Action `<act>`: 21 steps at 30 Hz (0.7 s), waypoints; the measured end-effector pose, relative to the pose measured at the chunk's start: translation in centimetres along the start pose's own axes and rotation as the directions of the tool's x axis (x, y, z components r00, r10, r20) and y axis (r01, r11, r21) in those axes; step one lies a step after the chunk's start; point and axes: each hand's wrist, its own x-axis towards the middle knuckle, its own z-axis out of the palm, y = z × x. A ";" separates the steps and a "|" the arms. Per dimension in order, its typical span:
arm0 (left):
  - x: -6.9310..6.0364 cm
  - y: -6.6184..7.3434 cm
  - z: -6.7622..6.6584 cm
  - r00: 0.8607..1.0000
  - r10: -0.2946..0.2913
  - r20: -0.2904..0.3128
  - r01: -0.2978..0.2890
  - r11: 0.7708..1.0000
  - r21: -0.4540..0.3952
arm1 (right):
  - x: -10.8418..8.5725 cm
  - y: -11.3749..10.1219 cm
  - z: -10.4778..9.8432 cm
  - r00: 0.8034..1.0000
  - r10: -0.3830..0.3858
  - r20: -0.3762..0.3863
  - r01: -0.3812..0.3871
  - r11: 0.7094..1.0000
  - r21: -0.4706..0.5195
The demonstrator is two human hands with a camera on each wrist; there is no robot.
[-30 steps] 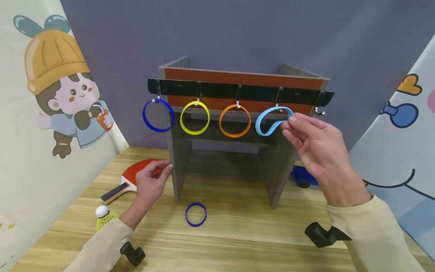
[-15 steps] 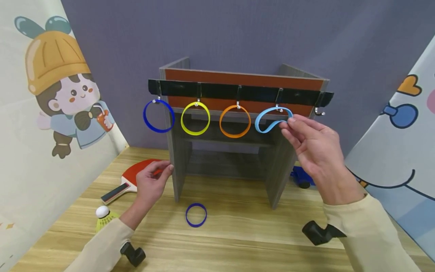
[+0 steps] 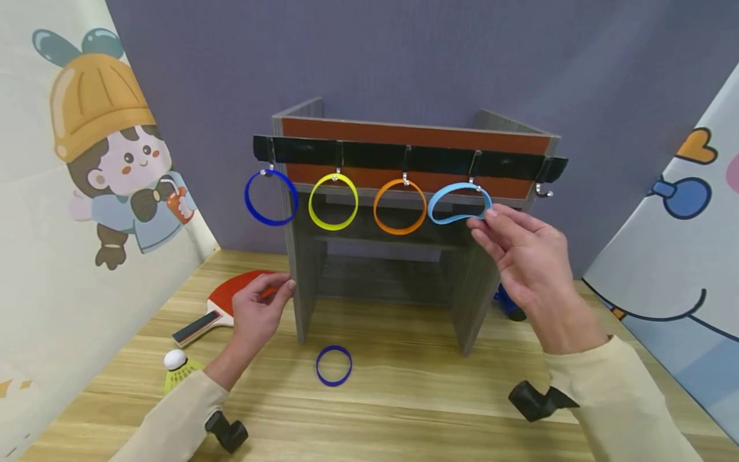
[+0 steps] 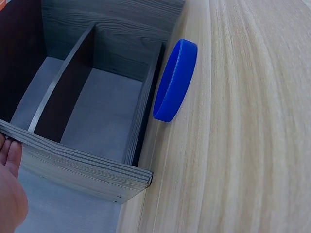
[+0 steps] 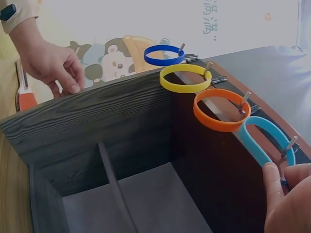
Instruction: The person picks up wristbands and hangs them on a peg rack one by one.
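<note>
Grained tabletop (image 3: 404, 401) — right hand (image 3: 531, 260) pinches light-blue loop (image 5: 255, 149).

The pale wood-grained surface (image 3: 404, 410) bore a grey shelf unit (image 3: 381, 276), standing upright. A blue band (image 4: 181, 87) lay flat just in front of it. To the left lay a red paddle (image 3: 231, 297) and, nearer the front, a yellow-skirted shuttlecock (image 3: 180, 370). A blue object (image 3: 508, 301), partly hidden, sat beside the unit's right side.
</note>
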 end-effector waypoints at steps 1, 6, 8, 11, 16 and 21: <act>0.0 0.0 0.0 1.000 0.001 0.000 -0.001 1.000 0.003 | -0.1 0.1 -0.1 1.000 0.001 0.003 -0.001 1.000 -0.012; 0.0 0.0 0.0 1.000 0.001 -0.001 -0.001 1.000 0.001 | -0.2 0.7 -0.2 1.000 -0.001 0.003 0.001 0.998 -0.064; 0.0 0.0 0.0 1.000 0.001 -0.002 -0.001 1.000 -0.005 | -0.3 0.8 -0.3 1.000 -0.001 -0.001 0.001 0.996 -0.087; 0.0 -0.1 0.0 1.000 0.002 0.000 -0.002 1.000 -0.009 | -0.4 1.1 -0.7 1.000 0.008 0.010 -0.007 0.997 -0.076; 0.0 -0.1 0.0 1.000 0.003 0.009 -0.003 1.000 -0.006 | -0.7 2.2 -1.7 0.999 0.035 0.042 -0.031 0.996 -0.085; 0.0 -0.1 -0.1 1.000 0.001 0.017 -0.002 1.000 0.004 | -0.7 3.9 -2.7 0.996 0.060 0.068 -0.052 0.993 -0.108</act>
